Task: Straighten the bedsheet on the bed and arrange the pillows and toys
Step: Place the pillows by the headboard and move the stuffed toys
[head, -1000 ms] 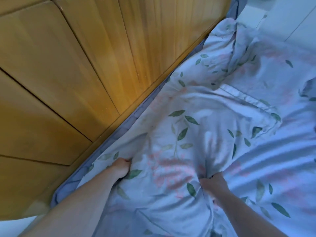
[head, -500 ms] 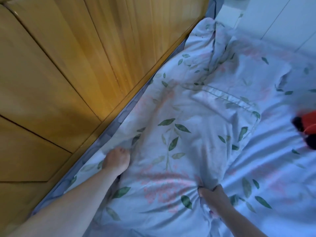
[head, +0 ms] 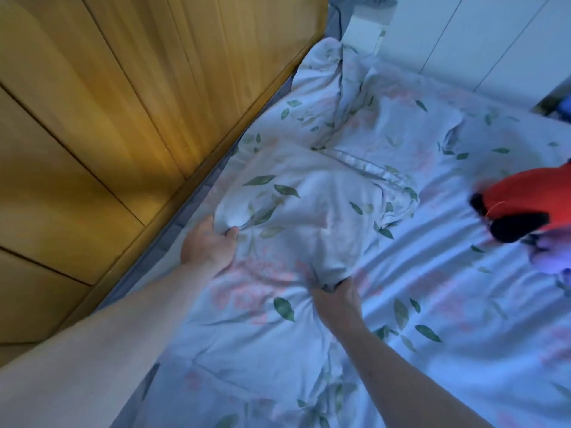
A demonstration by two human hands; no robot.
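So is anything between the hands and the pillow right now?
No. Both the left hand and the right hand already grip the pillow directly. The red toy lies off to the right, apart from it.

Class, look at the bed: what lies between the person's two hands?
In the head view, a bunched, leaf-printed pillow lies between the left hand and the right hand; both grip its fabric.

The pillow (head: 309, 217) lies on the bedsheet (head: 432, 304), beside the wooden headboard (head: 123, 118) at its left. The left hand (head: 208, 242) and the right hand (head: 336, 299) rest at the pillow's near corners. A plush toy (head: 522, 208) sits on the sheet, well to the right.
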